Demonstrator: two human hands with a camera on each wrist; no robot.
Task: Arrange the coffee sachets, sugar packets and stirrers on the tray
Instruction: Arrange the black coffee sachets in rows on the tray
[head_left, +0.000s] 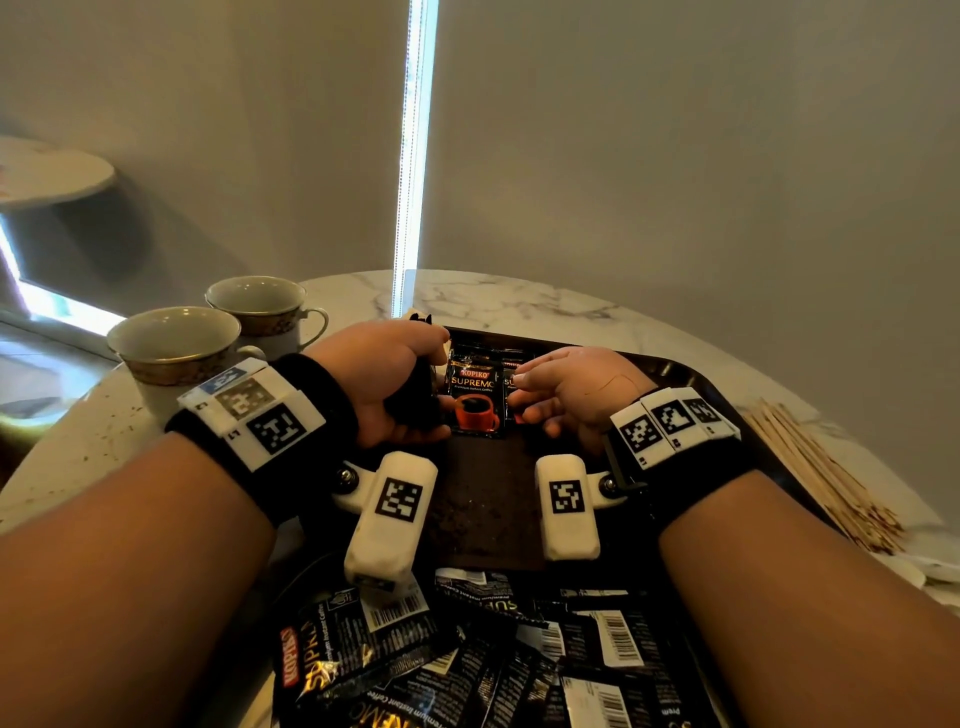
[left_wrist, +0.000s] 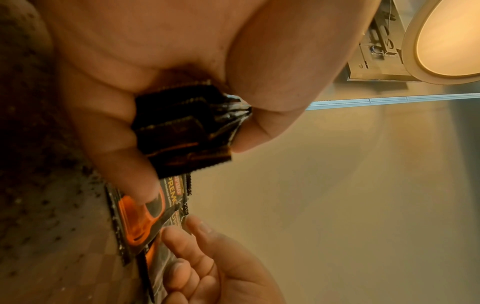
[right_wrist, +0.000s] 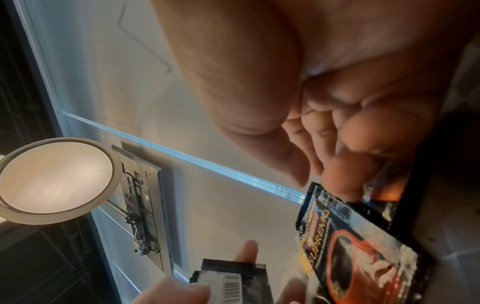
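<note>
The left hand (head_left: 387, 376) curls its fingers and thumb around a small stack of black coffee sachets (left_wrist: 182, 127), one finger (left_wrist: 135, 174) reaching down onto the face-up sachet (head_left: 474, 397) lying on the dark tray (head_left: 483, 509). The right hand (head_left: 574, 395) has loosely bent fingers (right_wrist: 340, 176) whose tips touch that sachet's right edge. More sachets (head_left: 493, 660) are heaped at the tray's near end, and wooden stirrers (head_left: 821, 467) lie on the marble table (head_left: 519, 299) to the right.

Two cups (head_left: 218, 332) are sitting at about 10 o'clock on the marble table (head_left: 519, 299), one just behind the other, nearly touching. A bright strip of light (head_left: 413, 156) is running up the wall at 12. A round lamp (left_wrist: 451, 39) is glowing overhead.
</note>
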